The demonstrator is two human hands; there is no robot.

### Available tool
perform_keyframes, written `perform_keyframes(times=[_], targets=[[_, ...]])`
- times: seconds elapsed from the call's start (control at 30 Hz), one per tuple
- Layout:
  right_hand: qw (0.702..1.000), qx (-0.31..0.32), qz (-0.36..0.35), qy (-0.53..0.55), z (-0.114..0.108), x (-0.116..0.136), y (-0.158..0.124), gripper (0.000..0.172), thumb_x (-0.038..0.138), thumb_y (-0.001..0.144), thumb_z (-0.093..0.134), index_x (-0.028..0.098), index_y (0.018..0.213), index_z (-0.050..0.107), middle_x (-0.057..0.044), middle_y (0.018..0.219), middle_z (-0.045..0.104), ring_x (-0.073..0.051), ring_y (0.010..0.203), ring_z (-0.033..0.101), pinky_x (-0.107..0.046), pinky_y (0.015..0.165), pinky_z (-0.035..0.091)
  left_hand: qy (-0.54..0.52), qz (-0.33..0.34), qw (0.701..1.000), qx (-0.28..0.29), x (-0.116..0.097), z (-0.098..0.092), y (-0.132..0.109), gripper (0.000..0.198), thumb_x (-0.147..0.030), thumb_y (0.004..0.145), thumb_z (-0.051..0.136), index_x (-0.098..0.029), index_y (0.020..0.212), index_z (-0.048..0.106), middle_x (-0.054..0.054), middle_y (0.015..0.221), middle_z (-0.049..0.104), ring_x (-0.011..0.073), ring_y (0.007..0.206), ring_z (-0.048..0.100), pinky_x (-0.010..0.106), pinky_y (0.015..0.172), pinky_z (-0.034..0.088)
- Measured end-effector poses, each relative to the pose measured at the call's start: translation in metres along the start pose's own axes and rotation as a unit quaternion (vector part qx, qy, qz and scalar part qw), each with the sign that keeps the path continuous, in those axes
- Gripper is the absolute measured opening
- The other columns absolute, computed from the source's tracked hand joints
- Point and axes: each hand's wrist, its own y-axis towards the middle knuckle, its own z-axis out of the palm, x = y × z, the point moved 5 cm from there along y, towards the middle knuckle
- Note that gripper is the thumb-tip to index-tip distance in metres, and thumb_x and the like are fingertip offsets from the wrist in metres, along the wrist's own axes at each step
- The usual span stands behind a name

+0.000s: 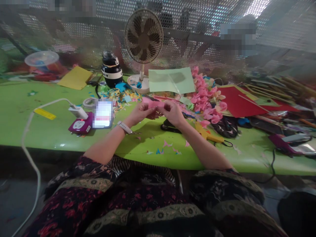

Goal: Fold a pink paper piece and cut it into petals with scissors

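Observation:
A small strip of pink paper [156, 104] is stretched between my two hands, above the green table. My left hand [141, 112] pinches its left end, and my right hand [172, 113] pinches the right end. Below my right hand lies a black stapler [170, 127], partly hidden by that hand and forearm. Just behind the hands are pink paper pieces and a dark, slim object [151, 98] whose kind I cannot make out. Pink paper flowers [203, 93] are heaped to the right of my hands.
A fan [144, 36] and a black bottle [111, 70] stand at the back. On the left are a lit phone [102, 113], a purple power socket [80, 124] with a charger, and its white cable. Right of my arm lies a yellow glue gun [209, 135]. Paper scraps [120, 95] litter the table.

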Motion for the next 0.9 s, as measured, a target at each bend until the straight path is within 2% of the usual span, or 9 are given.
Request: perform_keyframes(times=[0.07, 0.13, 0.3, 0.53, 0.73, 0.9], targets=[[0.998, -0.018, -0.014, -0.051, -0.004, 0.003, 0.000, 0.053, 0.068, 0.081, 0.072, 0.023, 0.067, 0.047, 0.002, 0.061, 0.053, -0.014, 0.059, 0.051, -0.028, 0.056, 0.041, -0.003, -0.006, 1.000, -0.006, 0.001, 0.000, 0.000, 0.032, -0.045, 0.089, 0.074, -0.014, 0.099, 0.072, 0.009, 0.089, 0.080, 0.0162, 0.078, 0.077, 0.032, 0.078, 0.061], [0.997, -0.011, -0.020, -0.068, -0.005, 0.004, 0.000, 0.052, 0.067, 0.082, 0.071, 0.023, 0.067, 0.049, 0.002, 0.061, 0.055, -0.013, 0.056, 0.051, -0.028, 0.054, 0.041, -0.006, -0.010, 1.000, -0.009, 0.001, -0.001, 0.000, 0.032, -0.045, 0.089, 0.074, -0.014, 0.100, 0.072, 0.009, 0.089, 0.080, 0.0161, 0.078, 0.077, 0.032, 0.079, 0.061], [0.998, 0.053, -0.014, -0.003, -0.003, 0.006, 0.001, 0.051, 0.070, 0.082, 0.070, 0.021, 0.076, 0.057, 0.001, 0.066, 0.060, -0.012, 0.054, 0.058, -0.027, 0.050, 0.047, -0.001, -0.021, 1.000, -0.002, 0.001, -0.003, 0.000, 0.036, -0.047, 0.088, 0.075, -0.014, 0.100, 0.071, 0.010, 0.087, 0.080, 0.0171, 0.078, 0.077, 0.034, 0.080, 0.062], [0.998, 0.053, -0.001, 0.038, -0.008, 0.007, 0.004, 0.057, 0.074, 0.077, 0.072, 0.021, 0.070, 0.053, 0.001, 0.061, 0.061, -0.011, 0.050, 0.057, -0.025, 0.048, 0.049, 0.012, -0.014, 1.000, 0.009, -0.009, -0.011, -0.001, 0.035, -0.044, 0.085, 0.078, -0.012, 0.095, 0.071, 0.012, 0.089, 0.080, 0.0181, 0.080, 0.077, 0.034, 0.081, 0.062], [0.998, 0.006, 0.015, 0.067, -0.023, 0.008, 0.007, 0.052, 0.069, 0.076, 0.077, 0.020, 0.075, 0.060, 0.000, 0.062, 0.062, -0.011, 0.049, 0.057, -0.025, 0.046, 0.048, -0.009, 0.013, 1.000, -0.026, -0.020, -0.024, -0.003, 0.036, -0.047, 0.084, 0.078, -0.014, 0.096, 0.071, 0.011, 0.094, 0.080, 0.0186, 0.083, 0.078, 0.031, 0.075, 0.062], [0.997, 0.037, 0.021, 0.071, -0.016, 0.013, 0.004, 0.054, 0.068, 0.071, 0.081, 0.019, 0.068, 0.058, 0.001, 0.057, 0.062, -0.011, 0.048, 0.057, -0.024, 0.046, 0.047, -0.005, -0.007, 1.000, 0.002, -0.015, -0.012, -0.005, 0.038, -0.051, 0.084, 0.077, -0.014, 0.094, 0.070, 0.012, 0.098, 0.080, 0.0181, 0.084, 0.077, 0.027, 0.070, 0.060]])
